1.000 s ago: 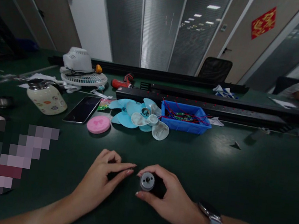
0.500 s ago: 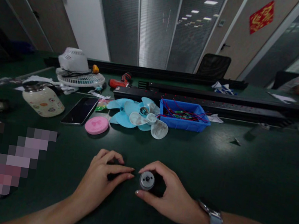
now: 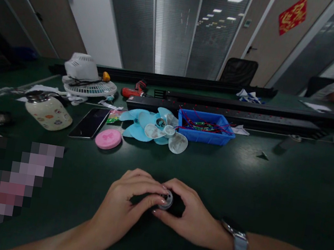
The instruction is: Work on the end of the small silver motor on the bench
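A small round metal motor (image 3: pixel 169 200) stands on the dark green table between my hands, its grey end facing up. My right hand (image 3: pixel 186 212) curls around it from the right, thumb in front and fingers behind. Thumb and forefinger of my left hand (image 3: pixel 133 198) are pinched together over the motor's top, at its centre. The left fingertips cover part of that top, and anything tiny between them is hidden.
Beyond my hands lie blue and clear fan blades (image 3: pixel 144 127), a blue bin (image 3: pixel 206 137) of wires and circuit boards, a pink round case (image 3: pixel 108 139), a phone (image 3: pixel 89 123) and a cream flask (image 3: pixel 49 112). A white fan (image 3: pixel 82 69) and red drill (image 3: pixel 132 93) are farther back. Someone sits far right.
My left hand has moved right, bringing its pinched fingertips from beside the motor onto its top. My right hand stays around the motor.
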The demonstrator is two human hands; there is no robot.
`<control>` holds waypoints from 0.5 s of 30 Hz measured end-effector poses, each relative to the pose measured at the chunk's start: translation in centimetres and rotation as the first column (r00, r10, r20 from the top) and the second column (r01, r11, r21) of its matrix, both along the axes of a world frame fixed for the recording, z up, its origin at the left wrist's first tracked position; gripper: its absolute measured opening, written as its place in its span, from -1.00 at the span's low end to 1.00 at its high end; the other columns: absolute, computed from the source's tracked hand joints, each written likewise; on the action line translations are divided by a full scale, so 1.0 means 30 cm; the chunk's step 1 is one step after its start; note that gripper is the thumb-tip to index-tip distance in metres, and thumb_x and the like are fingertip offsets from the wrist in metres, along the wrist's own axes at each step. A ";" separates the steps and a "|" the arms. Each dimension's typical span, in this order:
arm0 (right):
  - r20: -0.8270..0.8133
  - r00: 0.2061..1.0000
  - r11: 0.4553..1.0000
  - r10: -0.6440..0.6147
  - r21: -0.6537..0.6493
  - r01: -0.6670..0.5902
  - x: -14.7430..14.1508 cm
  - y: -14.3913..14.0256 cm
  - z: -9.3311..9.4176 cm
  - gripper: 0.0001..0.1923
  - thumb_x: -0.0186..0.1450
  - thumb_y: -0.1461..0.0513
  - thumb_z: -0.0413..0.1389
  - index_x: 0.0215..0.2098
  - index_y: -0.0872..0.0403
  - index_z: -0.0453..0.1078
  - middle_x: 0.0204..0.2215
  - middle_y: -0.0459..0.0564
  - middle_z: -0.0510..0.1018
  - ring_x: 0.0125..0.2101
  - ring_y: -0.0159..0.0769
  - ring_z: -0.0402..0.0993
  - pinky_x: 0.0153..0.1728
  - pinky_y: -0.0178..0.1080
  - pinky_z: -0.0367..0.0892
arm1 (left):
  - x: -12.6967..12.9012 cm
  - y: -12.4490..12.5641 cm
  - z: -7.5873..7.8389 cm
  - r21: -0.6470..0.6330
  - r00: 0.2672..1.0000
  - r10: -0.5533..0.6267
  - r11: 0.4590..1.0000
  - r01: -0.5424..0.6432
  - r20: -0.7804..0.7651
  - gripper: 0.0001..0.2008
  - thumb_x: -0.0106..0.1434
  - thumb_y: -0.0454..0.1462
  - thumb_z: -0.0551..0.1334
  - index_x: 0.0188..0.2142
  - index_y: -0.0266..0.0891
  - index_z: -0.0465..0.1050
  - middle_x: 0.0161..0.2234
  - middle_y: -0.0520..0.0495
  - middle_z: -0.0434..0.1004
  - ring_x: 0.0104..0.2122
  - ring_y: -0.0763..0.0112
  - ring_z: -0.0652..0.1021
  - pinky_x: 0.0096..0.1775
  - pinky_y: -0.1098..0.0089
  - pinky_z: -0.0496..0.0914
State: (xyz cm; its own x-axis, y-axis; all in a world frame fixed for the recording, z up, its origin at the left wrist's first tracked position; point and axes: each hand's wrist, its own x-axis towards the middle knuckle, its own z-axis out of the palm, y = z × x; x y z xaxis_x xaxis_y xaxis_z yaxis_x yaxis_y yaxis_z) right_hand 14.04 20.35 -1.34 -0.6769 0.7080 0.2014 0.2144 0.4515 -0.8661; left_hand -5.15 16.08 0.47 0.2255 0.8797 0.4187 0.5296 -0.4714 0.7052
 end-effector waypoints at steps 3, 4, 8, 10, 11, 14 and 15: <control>0.004 1.000 1.000 0.013 0.013 -0.013 0.000 -0.001 0.003 -0.75 0.20 0.24 0.26 -0.16 0.05 0.39 -0.21 -0.06 0.49 -0.20 -0.31 0.41 -0.15 -0.25 0.31 | 0.003 0.007 0.009 -0.012 1.000 -0.016 1.000 0.015 -0.022 -0.87 0.25 -0.30 0.31 -0.21 -0.05 0.59 -0.25 0.06 0.66 -0.23 0.32 0.56 -0.18 0.30 0.42; 0.006 1.000 1.000 0.014 0.015 -0.014 0.000 -0.002 0.004 -0.76 0.20 0.24 0.26 -0.18 0.06 0.39 -0.22 -0.07 0.49 -0.20 -0.32 0.41 -0.15 -0.25 0.31 | 0.003 0.009 0.015 -0.019 0.999 -0.027 0.999 0.026 -0.033 -0.87 0.25 -0.30 0.31 -0.21 -0.06 0.59 -0.25 0.05 0.66 -0.23 0.32 0.56 -0.18 0.30 0.43; 0.021 1.000 1.000 0.018 0.018 -0.018 -0.001 0.000 0.007 -0.79 0.19 0.23 0.27 -0.23 0.06 0.37 -0.25 -0.08 0.48 -0.22 -0.32 0.40 -0.18 -0.26 0.30 | -0.001 0.020 0.044 -0.049 0.993 -0.081 0.996 0.077 -0.083 -0.87 0.27 -0.28 0.29 -0.20 -0.06 0.59 -0.24 0.03 0.66 -0.22 0.31 0.53 -0.19 0.30 0.44; 0.030 0.999 1.000 0.017 0.020 -0.018 -0.002 0.001 0.007 -0.80 0.20 0.22 0.27 -0.25 0.06 0.36 -0.26 -0.08 0.47 -0.24 -0.32 0.40 -0.20 -0.26 0.30 | -0.004 0.027 0.056 -0.068 0.988 -0.107 0.993 0.100 -0.110 -0.86 0.27 -0.28 0.28 -0.20 -0.07 0.60 -0.24 0.01 0.65 -0.22 0.29 0.52 -0.21 0.30 0.44; 0.033 0.999 1.000 0.015 0.023 -0.015 -0.002 0.002 0.008 -0.80 0.20 0.21 0.27 -0.26 0.06 0.36 -0.27 -0.08 0.47 -0.24 -0.32 0.40 -0.21 -0.27 0.30 | -0.006 0.031 0.060 -0.083 0.986 -0.119 0.991 0.110 -0.120 -0.86 0.27 -0.28 0.28 -0.20 -0.06 0.60 -0.23 0.01 0.64 -0.21 0.29 0.51 -0.21 0.31 0.44; 0.041 0.999 0.999 0.011 0.034 -0.013 -0.002 0.003 0.007 -0.79 0.20 0.20 0.27 -0.25 0.07 0.37 -0.29 -0.09 0.47 -0.26 -0.33 0.39 -0.23 -0.28 0.29 | -0.013 0.041 0.066 -0.157 0.981 -0.141 0.980 0.120 -0.131 -0.82 0.27 -0.29 0.29 -0.15 -0.02 0.59 -0.19 0.02 0.62 -0.17 0.28 0.49 -0.17 0.29 0.44; 0.045 0.999 0.999 0.010 0.039 -0.012 -0.002 0.003 0.007 -0.78 0.20 0.20 0.27 -0.24 0.08 0.37 -0.30 -0.09 0.46 -0.27 -0.33 0.39 -0.24 -0.28 0.29 | -0.015 0.043 0.066 -0.177 0.981 -0.147 0.976 0.123 -0.127 -0.80 0.26 -0.29 0.29 -0.13 0.00 0.58 -0.18 0.03 0.61 -0.15 0.28 0.48 -0.15 0.29 0.43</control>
